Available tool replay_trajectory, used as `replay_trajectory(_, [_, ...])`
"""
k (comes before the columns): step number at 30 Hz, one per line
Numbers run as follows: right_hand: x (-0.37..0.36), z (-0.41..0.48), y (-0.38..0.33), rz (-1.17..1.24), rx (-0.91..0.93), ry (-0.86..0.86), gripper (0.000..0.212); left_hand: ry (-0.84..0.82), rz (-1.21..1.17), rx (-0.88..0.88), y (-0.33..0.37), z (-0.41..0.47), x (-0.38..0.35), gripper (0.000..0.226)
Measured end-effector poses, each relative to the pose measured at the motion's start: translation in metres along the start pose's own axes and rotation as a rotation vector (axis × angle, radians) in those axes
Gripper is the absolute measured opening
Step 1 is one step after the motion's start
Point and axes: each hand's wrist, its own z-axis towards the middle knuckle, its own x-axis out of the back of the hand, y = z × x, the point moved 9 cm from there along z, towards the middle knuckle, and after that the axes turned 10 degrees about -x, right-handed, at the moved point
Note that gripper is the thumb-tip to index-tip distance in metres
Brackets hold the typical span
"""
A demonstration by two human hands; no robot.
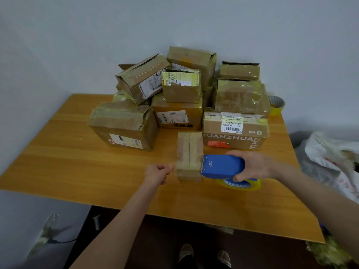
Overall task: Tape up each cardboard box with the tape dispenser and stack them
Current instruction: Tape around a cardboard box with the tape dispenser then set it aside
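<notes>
Blue plastic tape dispenser (223, 166), lower centre-right of the frame: the right hand (252, 166) grasps it from above, fingers wrapped around the body. Its cutter end touches the right side of the small brown cardboard box (189, 156). A yellow tape roll (240, 184) sits in the dispenser below the hand. The left hand (158, 172) is just beside the box's left side, fingers curled. Whether it pinches a tape end cannot be told, because that area is blurred.

The small box stands at frame centre on the orange-brown wooden table (77, 162). Its top seam runs away from the viewer. It is near the pile of taped cardboard boxes (174, 98) behind it.

Probable faults:
- Neither hand presses the small box down, so a pull from the dispenser could drag or tip it.
- A slack strip could wrinkle or stick to itself.
- The pile is uneven and one upper box is tilted. A box stacked there could slide off.

Containers: every box appears closed and the contents are hidden. A crumpled white plastic bag (330, 152) lies at the right edge of the frame, and its contents cannot be identified. A spare tape roll (275, 104) rests at the pile's right.
</notes>
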Motion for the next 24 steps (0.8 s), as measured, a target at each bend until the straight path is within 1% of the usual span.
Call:
replay_trajectory(3, [-0.006, 0.005, -0.008, -0.002, 0.001, -0.009, 0.071, 0.024, 0.023, -0.007, -0.001, 0.007, 0.009, 0.017])
replay_trajectory(6, [-0.01, 0.008, -0.012, -0.015, -0.007, -0.007, 0.072, 0.013, 0.063, -0.011, -0.004, 0.012, 0.012, 0.02])
replay_trajectory(11, [-0.013, 0.007, -0.014, -0.027, -0.016, -0.005, 0.072, 0.017, 0.311, -0.169, 0.006, 0.014, 0.009, 0.029])
replay_trajectory(13, [-0.013, 0.006, -0.015, -0.022, -0.007, -0.003, 0.071, -0.008, 0.404, -0.181, 0.01, 0.014, 0.007, 0.038])
replay_trajectory(14, [-0.013, 0.005, -0.016, -0.022, -0.004, -0.002, 0.07, -0.015, 0.43, -0.167, 0.011, 0.013, 0.007, 0.046])
replay_trajectory(15, [-0.013, 0.003, -0.016, -0.021, -0.002, -0.003, 0.07, -0.004, 0.451, -0.155, 0.012, 0.012, 0.01, 0.053])
replay_trajectory(16, [-0.014, 0.002, -0.015, -0.021, 0.0, -0.002, 0.071, 0.039, 0.494, -0.181, 0.016, 0.009, 0.015, 0.054])
replay_trajectory(17, [-0.014, 0.0, -0.015, -0.019, 0.002, 0.001, 0.072, 0.103, 0.556, -0.263, 0.025, 0.005, 0.02, 0.049])
replay_trajectory(18, [-0.014, -0.001, -0.014, -0.015, 0.005, 0.005, 0.072, 0.152, 0.614, -0.396, 0.038, -0.004, 0.021, 0.043])
replay_trajectory(19, [-0.014, -0.001, -0.014, -0.013, 0.006, 0.004, 0.074, 0.171, 0.647, -0.57, 0.053, -0.017, 0.015, 0.039])
replay_trajectory(20, [-0.015, -0.001, -0.014, -0.016, 0.007, 0.002, 0.076, 0.15, 0.666, -0.745, 0.066, -0.032, 0.004, 0.038])
replay_trajectory(21, [-0.015, -0.001, -0.014, -0.028, 0.008, 0.001, 0.08, 0.086, 0.697, -0.877, 0.075, -0.046, -0.013, 0.038])
replay_trajectory(22, [-0.015, -0.001, -0.014, -0.046, 0.009, -0.001, 0.085, -0.002, 0.742, -0.955, 0.078, -0.057, -0.031, 0.04])
replay_trajectory(24, [-0.016, -0.001, -0.015, -0.076, 0.016, 0.0, 0.088, -0.157, 0.869, -0.99, 0.071, -0.065, -0.063, 0.045])
